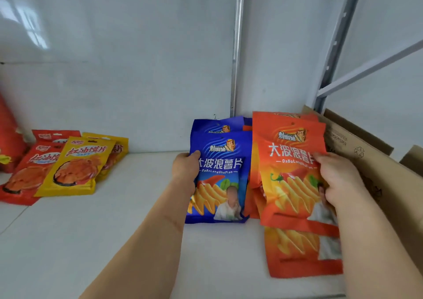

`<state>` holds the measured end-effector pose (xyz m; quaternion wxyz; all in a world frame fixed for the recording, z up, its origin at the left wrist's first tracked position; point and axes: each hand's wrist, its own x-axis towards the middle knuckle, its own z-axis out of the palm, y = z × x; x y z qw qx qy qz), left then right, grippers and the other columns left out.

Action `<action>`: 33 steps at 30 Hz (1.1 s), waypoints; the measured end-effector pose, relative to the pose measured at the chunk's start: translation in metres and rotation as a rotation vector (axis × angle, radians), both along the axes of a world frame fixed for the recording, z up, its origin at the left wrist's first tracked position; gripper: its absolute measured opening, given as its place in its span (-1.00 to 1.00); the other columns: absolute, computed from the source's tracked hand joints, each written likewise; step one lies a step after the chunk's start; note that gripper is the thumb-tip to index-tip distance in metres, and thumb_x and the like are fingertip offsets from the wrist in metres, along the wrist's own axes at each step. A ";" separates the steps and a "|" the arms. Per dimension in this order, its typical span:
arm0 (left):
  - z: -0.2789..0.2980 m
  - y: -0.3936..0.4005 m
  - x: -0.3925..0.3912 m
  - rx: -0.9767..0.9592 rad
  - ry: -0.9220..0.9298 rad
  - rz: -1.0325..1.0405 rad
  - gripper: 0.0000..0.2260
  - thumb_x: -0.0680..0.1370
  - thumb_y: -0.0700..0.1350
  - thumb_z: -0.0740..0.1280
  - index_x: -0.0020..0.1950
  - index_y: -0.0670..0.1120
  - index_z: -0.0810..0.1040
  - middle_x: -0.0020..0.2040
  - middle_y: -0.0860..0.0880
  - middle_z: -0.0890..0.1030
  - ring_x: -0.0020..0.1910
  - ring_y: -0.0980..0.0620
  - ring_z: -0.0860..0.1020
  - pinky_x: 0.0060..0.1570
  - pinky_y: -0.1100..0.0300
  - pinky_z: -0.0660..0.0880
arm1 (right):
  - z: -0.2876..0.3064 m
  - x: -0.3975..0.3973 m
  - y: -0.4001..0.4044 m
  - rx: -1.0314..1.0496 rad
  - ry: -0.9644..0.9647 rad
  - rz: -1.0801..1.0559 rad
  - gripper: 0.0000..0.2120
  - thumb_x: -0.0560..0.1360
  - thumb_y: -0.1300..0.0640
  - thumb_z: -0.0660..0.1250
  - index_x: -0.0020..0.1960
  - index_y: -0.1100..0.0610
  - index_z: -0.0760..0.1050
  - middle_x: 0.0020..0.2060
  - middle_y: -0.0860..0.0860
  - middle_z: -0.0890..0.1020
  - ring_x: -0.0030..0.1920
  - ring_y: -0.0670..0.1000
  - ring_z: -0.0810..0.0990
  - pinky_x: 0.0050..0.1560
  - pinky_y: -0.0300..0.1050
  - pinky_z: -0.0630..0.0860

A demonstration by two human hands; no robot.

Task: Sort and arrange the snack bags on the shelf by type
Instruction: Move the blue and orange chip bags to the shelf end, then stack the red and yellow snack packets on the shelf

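Upright, blue bag (219, 179), orange bag (290, 172), tops toward wall

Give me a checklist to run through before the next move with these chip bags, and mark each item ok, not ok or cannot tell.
1. Left hand holds the front blue chip bag by its left edge: ok.
2. Right hand holds the front orange chip bag: ok.
3. Blue and orange bags kept in separate side-by-side groups: ok.
4. Orange stack squared up: not ok, a lower orange bag sticks out toward the front.
5. Number of bags behind the front ones: cannot tell.
6. Red and yellow snack bags on the left stand apart from the chips: ok.
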<state>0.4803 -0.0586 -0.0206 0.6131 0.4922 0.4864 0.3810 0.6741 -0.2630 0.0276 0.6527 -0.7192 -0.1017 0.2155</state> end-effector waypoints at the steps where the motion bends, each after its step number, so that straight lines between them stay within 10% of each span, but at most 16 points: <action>1: 0.002 0.000 -0.001 0.040 0.027 0.018 -0.72 0.62 -0.02 0.32 0.18 -0.22 0.52 0.02 -0.15 0.70 -0.16 -0.06 0.67 -0.17 0.05 0.64 | 0.001 -0.001 0.002 -0.013 -0.023 -0.014 -0.85 0.63 0.03 0.21 0.12 0.05 0.47 -0.19 0.05 0.60 -0.28 0.04 0.59 -0.44 -0.23 0.39; 7: 0.013 -0.007 -0.018 0.374 0.395 0.117 -0.58 0.65 0.04 0.23 0.45 -0.11 0.35 0.31 -0.08 0.55 0.03 0.03 0.52 -0.24 0.21 0.43 | 0.003 -0.013 0.010 -0.326 -0.583 -0.140 -0.50 0.59 -0.06 0.20 0.47 0.11 0.26 0.38 0.17 0.43 0.35 0.26 0.40 0.33 0.20 0.36; 16: 0.016 -0.017 -0.080 1.039 1.093 0.173 -0.71 0.67 0.00 0.15 0.22 -0.07 0.58 0.13 -0.05 0.64 0.09 -0.11 0.58 -0.02 0.03 0.49 | 0.024 -0.113 0.082 -0.395 -1.353 0.298 -0.70 0.64 0.02 0.13 0.29 0.07 0.46 0.21 0.06 0.56 0.21 0.16 0.49 0.12 0.05 0.37; 25: 0.022 0.035 -0.191 1.097 1.242 0.228 -0.76 0.65 -0.01 0.18 0.07 -0.07 0.61 0.02 -0.04 0.64 0.06 -0.13 0.58 -0.20 0.09 0.32 | -0.008 -0.226 0.175 -0.416 -1.407 0.592 -0.71 0.63 0.03 0.11 0.28 0.08 0.45 0.19 0.06 0.57 0.16 0.15 0.52 0.08 0.03 0.40; 33: 0.026 0.115 -0.303 0.983 1.154 0.256 -0.73 0.64 0.00 0.21 0.22 -0.06 0.60 0.15 -0.05 0.63 0.13 -0.12 0.56 -0.05 0.05 0.47 | -0.028 -0.311 0.259 -0.466 -1.010 0.688 -0.60 0.61 -0.13 0.13 0.32 0.08 0.39 0.24 0.07 0.56 0.27 0.12 0.51 0.14 -0.02 0.45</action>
